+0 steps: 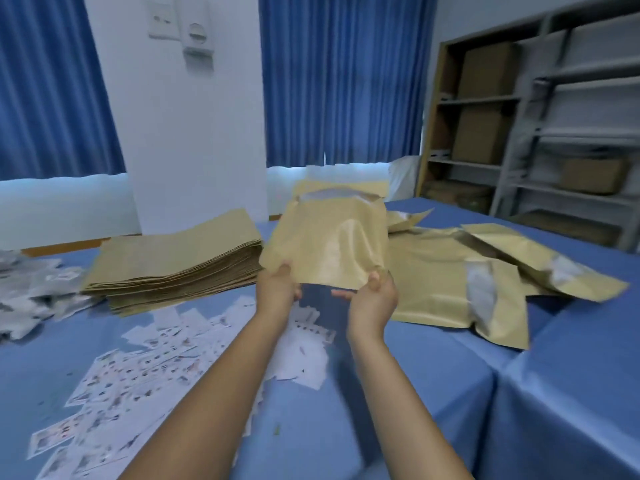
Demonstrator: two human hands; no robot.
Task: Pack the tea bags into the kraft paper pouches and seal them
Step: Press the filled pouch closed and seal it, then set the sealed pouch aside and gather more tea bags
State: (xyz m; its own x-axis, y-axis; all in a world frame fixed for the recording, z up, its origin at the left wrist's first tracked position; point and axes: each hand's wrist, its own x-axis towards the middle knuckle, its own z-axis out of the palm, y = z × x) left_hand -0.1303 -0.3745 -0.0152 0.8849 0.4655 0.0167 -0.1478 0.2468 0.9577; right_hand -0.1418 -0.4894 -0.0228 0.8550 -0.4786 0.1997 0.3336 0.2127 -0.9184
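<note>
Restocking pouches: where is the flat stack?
Head view, left of centre: the stack of flat kraft pouches lies on the blue table, beside the held pouch.

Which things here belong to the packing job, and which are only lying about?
For the job: the open pouch, held by the left hand and right hand; stack of flat pouches; tea bags; loose pouches on the right.
Lying about: cardboard boxes, shelves, curtains.

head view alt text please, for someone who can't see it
The left hand and the right hand hold a kraft pouch by its bottom corners above a blue table, its mouth open at the top. A stack of flat pouches lies to its left, loose pouches to its right, and tea bags lie scattered below.
</note>
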